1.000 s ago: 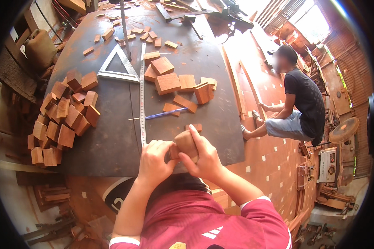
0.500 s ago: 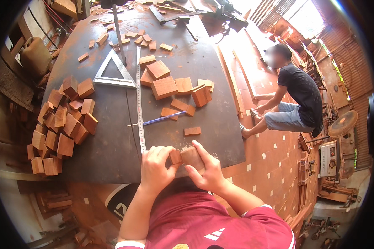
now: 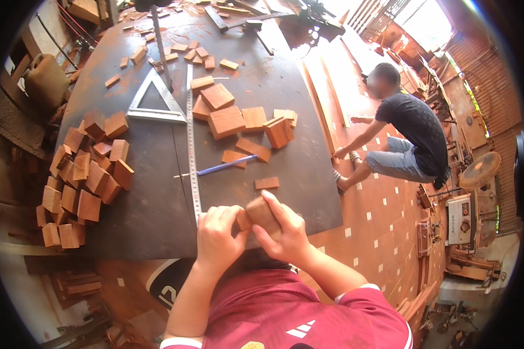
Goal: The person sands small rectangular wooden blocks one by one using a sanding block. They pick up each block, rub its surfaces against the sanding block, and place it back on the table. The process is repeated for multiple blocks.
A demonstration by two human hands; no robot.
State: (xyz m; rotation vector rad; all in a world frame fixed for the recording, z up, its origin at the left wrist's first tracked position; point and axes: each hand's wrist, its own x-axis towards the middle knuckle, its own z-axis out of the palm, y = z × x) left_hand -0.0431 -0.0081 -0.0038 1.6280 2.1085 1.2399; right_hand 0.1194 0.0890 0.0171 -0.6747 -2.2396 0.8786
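Note:
At the near edge of the dark table [image 3: 140, 232], my left hand [image 3: 218, 235] pinches a small wooden block [image 3: 243, 220]. My right hand [image 3: 286, 231] is closed round a larger wooden block [image 3: 262, 213], its thumb on the near side and fingers along the far side. The two blocks meet or nearly meet between my hands; I cannot tell if they touch. Just beyond them lies a small loose wood piece [image 3: 266, 183]. A blue pen [image 3: 227, 165] rests farther off, beside a white measuring tape or ruler [image 3: 191, 139] that runs away from my left hand.
A heap of wooden blocks [image 3: 81, 174] covers the table's left side. More blocks [image 3: 226, 120] sit mid-table, near a metal triangle square [image 3: 155, 104]. Small offcuts and tools lie at the far end. To the right, a person [image 3: 410, 125] bends low over the tiled floor near long boards [image 3: 332, 93].
The larger block in my right hand has tilted and risen slightly, with my fingers shifting round it. The other person has leaned farther down, one arm reaching lower. The view has shifted a little.

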